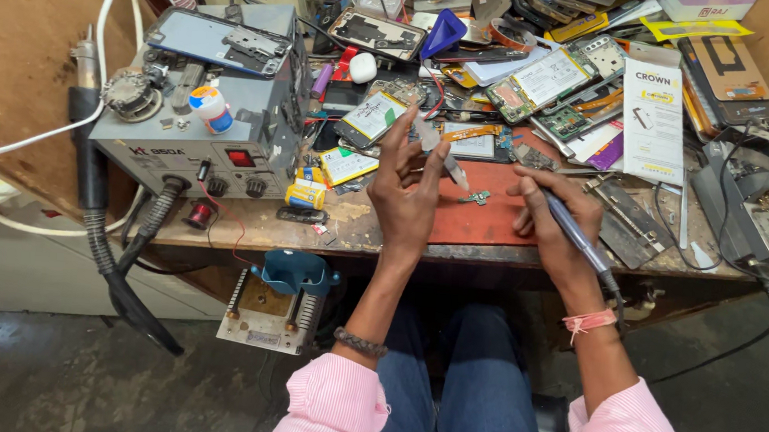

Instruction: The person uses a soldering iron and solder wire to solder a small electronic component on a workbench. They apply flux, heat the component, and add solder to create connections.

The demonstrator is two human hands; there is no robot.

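Seen from above, seated at a cluttered wooden bench (pixel 257 227). Left hand (pixel 404 190) raised off the bench, wrist bent back, palm turned toward the body, fingers (pixel 396 134) spread and pointing up and away. Thumb and forefinger pinched on a pair of metal tweezers (pixel 443 157), tips slanting down and right toward a red work mat (pixel 483 218). Right hand (pixel 558 210) lower, resting near the mat's right edge, fingers curled tight around a blue-handled soldering iron (pixel 573 231), held like a pen, tip aimed left, cord trailing back past the wrist. Between the two hands, on the mat, a small green circuit board (pixel 477 196), lying flat, just below the tweezer tips and left of the iron's tip, touched by neither as far as can be told. Both forearms reaching forward from pink sleeves (pixel 335 411), a dark braided band on the left wrist, a pink thread on the right. To the left on the bench, a grey hot-air station (pixel 200 144) with knobs and a red switch, hose hanging down toward the floor. Below the bench edge, a teal iron stand (pixel 295 273) on a spring holder. Behind the mat, a heap of opened phones (pixel 538 82), batteries and flex cables, well apart from both hands.
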